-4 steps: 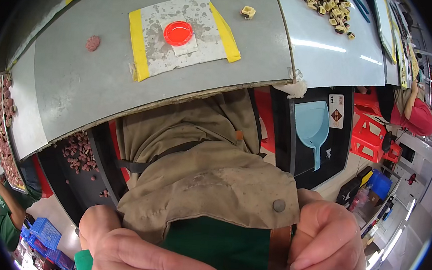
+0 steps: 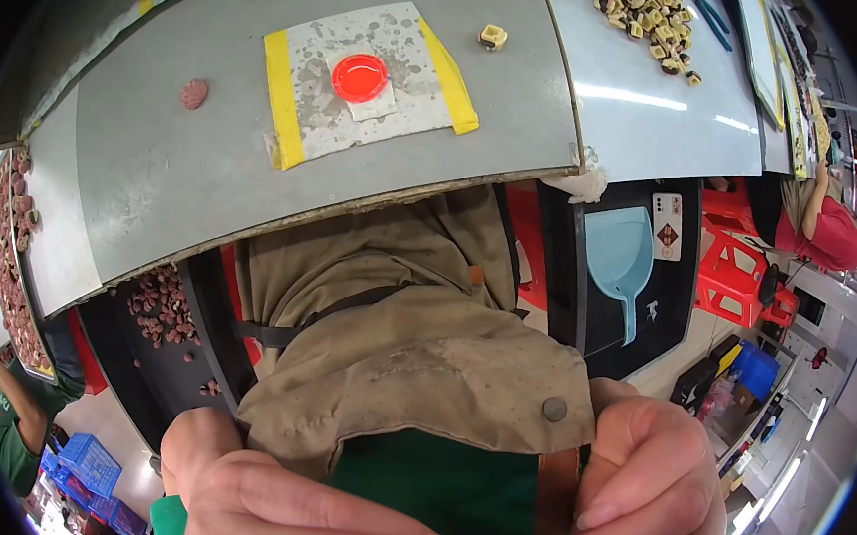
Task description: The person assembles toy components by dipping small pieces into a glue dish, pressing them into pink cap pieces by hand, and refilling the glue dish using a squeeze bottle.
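A brown canvas apron (image 2: 422, 357) with a metal snap covers my lap and front, over a green shirt (image 2: 433, 491). My left hand (image 2: 273, 505) is closed at the apron's left upper edge, its fingers pressed together and pointing toward the right hand. My right hand (image 2: 646, 492) has curled fingers closed at the apron's right upper corner, beside a brown leather strap (image 2: 558, 495). The fingertips of both hands come close together at the lower edge of the view. What lies inside the fingers is partly hidden.
The grey table (image 2: 187, 171) bears a taped white sheet (image 2: 319, 121) with a red round dish (image 2: 359, 78), a pink piece (image 2: 193, 94) and a yellow-brown piece (image 2: 492, 37). Open drawers hold pink pieces (image 2: 162, 309), a blue dustpan (image 2: 618, 251) and a phone (image 2: 667, 225). Co-workers sit at both sides.
The table and the things on it have shifted slightly down and right in view. My hands keep nearly the same place and grip on the apron.
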`<control>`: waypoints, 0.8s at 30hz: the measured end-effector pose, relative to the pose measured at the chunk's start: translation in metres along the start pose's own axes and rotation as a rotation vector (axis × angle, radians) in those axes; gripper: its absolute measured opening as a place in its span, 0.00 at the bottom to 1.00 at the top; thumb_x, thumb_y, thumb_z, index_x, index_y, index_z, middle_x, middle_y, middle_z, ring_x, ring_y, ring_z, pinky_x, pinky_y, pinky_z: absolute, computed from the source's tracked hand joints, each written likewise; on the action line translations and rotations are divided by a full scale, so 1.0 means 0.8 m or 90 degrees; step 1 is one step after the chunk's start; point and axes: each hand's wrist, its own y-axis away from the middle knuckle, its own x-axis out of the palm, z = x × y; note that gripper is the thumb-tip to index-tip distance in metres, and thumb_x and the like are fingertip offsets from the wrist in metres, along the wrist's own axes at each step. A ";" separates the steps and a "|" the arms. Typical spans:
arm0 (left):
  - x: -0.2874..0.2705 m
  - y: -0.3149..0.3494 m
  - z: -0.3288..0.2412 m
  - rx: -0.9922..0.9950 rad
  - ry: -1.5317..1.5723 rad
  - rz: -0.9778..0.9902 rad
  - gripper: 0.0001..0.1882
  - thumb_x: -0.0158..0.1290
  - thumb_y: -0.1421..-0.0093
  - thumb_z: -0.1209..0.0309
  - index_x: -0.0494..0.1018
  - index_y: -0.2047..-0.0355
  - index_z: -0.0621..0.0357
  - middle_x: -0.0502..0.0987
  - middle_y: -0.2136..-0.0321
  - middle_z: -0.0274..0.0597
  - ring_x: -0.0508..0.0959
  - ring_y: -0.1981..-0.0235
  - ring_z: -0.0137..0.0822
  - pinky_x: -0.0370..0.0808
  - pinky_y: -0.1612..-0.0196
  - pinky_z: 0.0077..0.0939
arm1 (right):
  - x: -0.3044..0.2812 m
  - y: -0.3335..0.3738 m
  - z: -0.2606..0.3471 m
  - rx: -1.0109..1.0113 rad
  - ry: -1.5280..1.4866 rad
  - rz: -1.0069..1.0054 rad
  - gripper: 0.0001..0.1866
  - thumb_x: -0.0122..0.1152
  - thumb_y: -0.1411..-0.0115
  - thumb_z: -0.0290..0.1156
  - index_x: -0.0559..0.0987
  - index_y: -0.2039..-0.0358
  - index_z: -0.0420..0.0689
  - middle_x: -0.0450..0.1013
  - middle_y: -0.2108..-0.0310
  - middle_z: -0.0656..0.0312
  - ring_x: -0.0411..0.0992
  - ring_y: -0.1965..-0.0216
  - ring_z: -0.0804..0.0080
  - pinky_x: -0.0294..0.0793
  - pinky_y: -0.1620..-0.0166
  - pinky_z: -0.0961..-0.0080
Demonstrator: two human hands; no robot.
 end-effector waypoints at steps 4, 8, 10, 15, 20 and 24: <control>-0.004 0.006 -0.002 -0.015 -0.032 -0.011 0.06 0.56 0.53 0.74 0.77 0.73 0.59 0.79 0.73 0.39 0.78 0.77 0.32 0.74 0.76 0.16 | -0.022 -0.015 0.008 0.125 0.015 0.234 0.03 0.61 0.51 0.29 0.75 0.76 0.50 0.72 0.74 0.66 0.71 0.75 0.76 0.65 0.71 0.80; -0.013 0.007 0.007 -0.018 -0.036 0.030 0.07 0.55 0.49 0.75 0.76 0.69 0.63 0.79 0.71 0.43 0.78 0.73 0.33 0.74 0.72 0.18 | -0.043 -0.022 0.010 0.170 0.000 0.318 0.04 0.60 0.47 0.31 0.76 0.73 0.47 0.72 0.72 0.62 0.72 0.73 0.70 0.67 0.70 0.76; -0.004 0.021 0.015 0.022 -0.038 0.001 0.09 0.54 0.47 0.73 0.75 0.67 0.65 0.80 0.71 0.45 0.78 0.75 0.33 0.69 0.74 0.06 | -0.054 -0.007 0.013 0.139 0.021 0.262 0.03 0.60 0.57 0.21 0.80 0.79 0.44 0.76 0.73 0.62 0.75 0.75 0.69 0.72 0.75 0.71; 0.015 0.032 0.049 -0.184 -0.090 -0.011 0.11 0.57 0.55 0.76 0.77 0.68 0.63 0.78 0.71 0.46 0.80 0.70 0.39 0.76 0.67 0.28 | -0.051 0.027 -0.004 0.298 0.136 0.285 0.15 0.73 0.58 0.31 0.77 0.70 0.45 0.72 0.68 0.55 0.71 0.71 0.67 0.68 0.71 0.77; 0.017 0.032 0.078 -0.526 0.253 -0.063 0.19 0.58 0.46 0.75 0.71 0.53 0.65 0.76 0.60 0.39 0.75 0.60 0.27 0.73 0.56 0.22 | -0.065 0.042 -0.027 0.351 0.239 0.356 0.22 0.71 0.60 0.19 0.76 0.63 0.44 0.72 0.64 0.57 0.73 0.63 0.66 0.73 0.63 0.76; 0.009 0.068 0.112 -0.521 0.232 -0.003 0.26 0.57 0.45 0.73 0.65 0.46 0.62 0.74 0.55 0.45 0.75 0.55 0.35 0.72 0.53 0.29 | -0.079 0.077 -0.064 0.432 0.153 0.360 0.18 0.67 0.54 0.18 0.76 0.60 0.42 0.75 0.62 0.58 0.74 0.62 0.68 0.74 0.61 0.77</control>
